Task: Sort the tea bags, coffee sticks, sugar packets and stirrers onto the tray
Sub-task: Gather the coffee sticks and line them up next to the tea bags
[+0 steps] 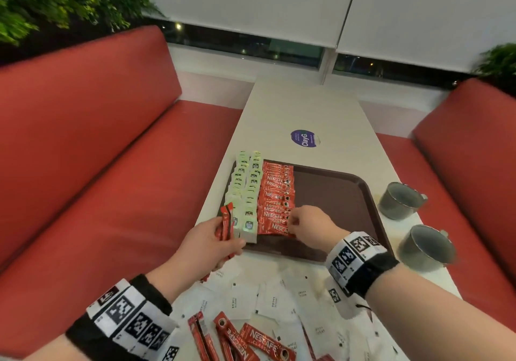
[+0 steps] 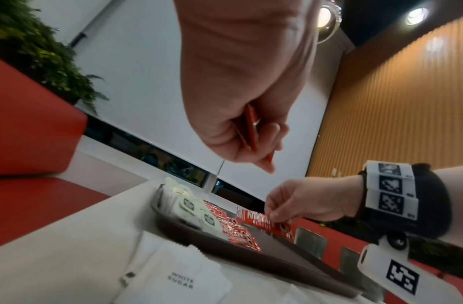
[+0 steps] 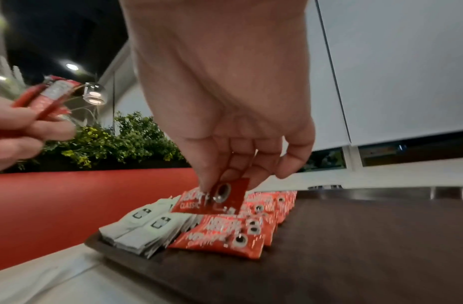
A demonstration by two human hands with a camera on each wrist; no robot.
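tray (image 1: 335, 193) on table (image 1: 307, 109) | tea bags (image 1: 245, 190) along its left edge | coffee sticks (image 1: 275, 196) just right of them | sugar packets (image 1: 245, 300) on table before tray | two cups (image 1: 402, 200) right of tray

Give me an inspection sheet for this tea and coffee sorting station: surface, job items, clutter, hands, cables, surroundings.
Surface: white table with a brown tray on it.
Job's things: tea bags in two rows at the tray's left; coffee sticks in a row beside them; loose sugar packets and more sticks on the table near the person. Stirrers: nothing seen.
Clutter: two grey cups right of the tray; a purple sticker.
Hands: left hand holds a bunch of coffee sticks; right hand pinches one stick just above the row.
Cables: nothing seen.
Surroundings: red benches on both sides, plants, window blinds.
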